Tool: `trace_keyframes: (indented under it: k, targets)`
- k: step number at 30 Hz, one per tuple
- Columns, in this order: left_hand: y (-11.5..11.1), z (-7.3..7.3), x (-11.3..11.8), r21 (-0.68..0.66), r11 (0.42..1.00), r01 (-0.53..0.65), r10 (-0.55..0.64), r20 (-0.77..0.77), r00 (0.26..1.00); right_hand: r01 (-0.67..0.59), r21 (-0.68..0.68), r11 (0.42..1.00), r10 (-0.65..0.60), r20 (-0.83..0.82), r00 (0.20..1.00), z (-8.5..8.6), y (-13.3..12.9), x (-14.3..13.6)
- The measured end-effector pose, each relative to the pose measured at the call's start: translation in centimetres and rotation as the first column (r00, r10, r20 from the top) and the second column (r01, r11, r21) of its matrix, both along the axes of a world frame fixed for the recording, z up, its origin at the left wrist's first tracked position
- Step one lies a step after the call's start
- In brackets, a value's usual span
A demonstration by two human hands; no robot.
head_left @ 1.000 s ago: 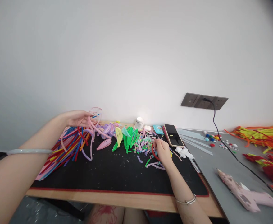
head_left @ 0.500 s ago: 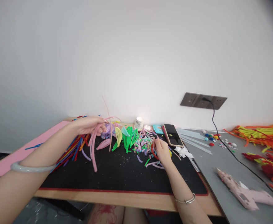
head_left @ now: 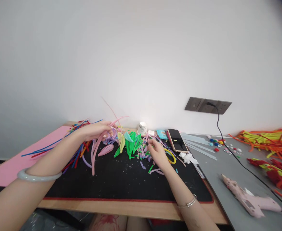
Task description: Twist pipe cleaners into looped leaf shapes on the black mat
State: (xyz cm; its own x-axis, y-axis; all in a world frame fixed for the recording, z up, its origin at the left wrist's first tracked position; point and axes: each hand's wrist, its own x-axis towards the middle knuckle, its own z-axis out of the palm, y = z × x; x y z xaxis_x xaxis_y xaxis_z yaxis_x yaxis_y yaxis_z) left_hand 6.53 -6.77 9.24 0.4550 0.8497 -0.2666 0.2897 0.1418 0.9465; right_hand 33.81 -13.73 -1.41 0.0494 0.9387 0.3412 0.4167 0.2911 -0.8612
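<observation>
My left hand (head_left: 105, 129) is closed around a few pink pipe cleaners (head_left: 95, 154). Some of their ends hang toward the mat, while others stick up to the right. My right hand (head_left: 157, 151) is over a heap of short cut pastel pieces (head_left: 144, 150), its fingers drawn together. A small dark spot shows at its fingertips, but whatever they grip is too small to name. Between the hands lie a pink petal shape (head_left: 106, 150), a yellow one (head_left: 121, 142) and green looped leaf shapes (head_left: 130, 144). A yellow loop (head_left: 171, 156) rests beside my right wrist.
A black mat (head_left: 112, 183) covers the wooden table. Colourful pipe cleaners (head_left: 79, 155) lie at left. A paper cup (head_left: 142, 127) and a phone (head_left: 176, 140) stand and lie behind. On the grey board at right are a pink glue gun (head_left: 251, 199), pompoms (head_left: 216, 142) and a cable (head_left: 219, 123).
My right hand has moved left and slightly up over the cut pieces. A red loop seen by its fingers no longer shows. The pink pipe cleaners in my left hand have swung slightly left.
</observation>
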Motion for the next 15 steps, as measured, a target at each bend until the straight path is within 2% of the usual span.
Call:
trace_keyframes:
  k: [3,7,8,11,15]
  targets:
    - [-0.5,0.2,1.3,0.009,0.998,0.06,-0.06,0.029,0.998,-0.12,-0.016,0.993,0.121,0.083,0.989,1.9,2.7,-3.6]
    - [-1.1,0.4,1.9,-0.013,0.996,0.083,-0.082,0.089,0.993,-0.074,-0.046,0.996,0.081,0.16,0.984,4.2,7.1,-8.8]
    - [-1.2,0.5,1.6,-0.021,0.996,0.082,-0.079,0.108,0.991,-0.099,-0.069,0.993,0.11,0.173,0.979,4.6,8.0,-9.8]
    - [-0.9,1.1,-0.9,-0.026,0.999,0.036,-0.032,0.146,0.989,-0.195,-0.146,0.97,0.213,0.113,0.971,5.0,9.8,-11.7]
    - [0.4,2.6,-7.0,0.075,0.982,-0.171,0.162,0.116,0.98,-0.185,-0.292,0.938,0.185,-0.029,0.982,4.7,10.4,-12.3]
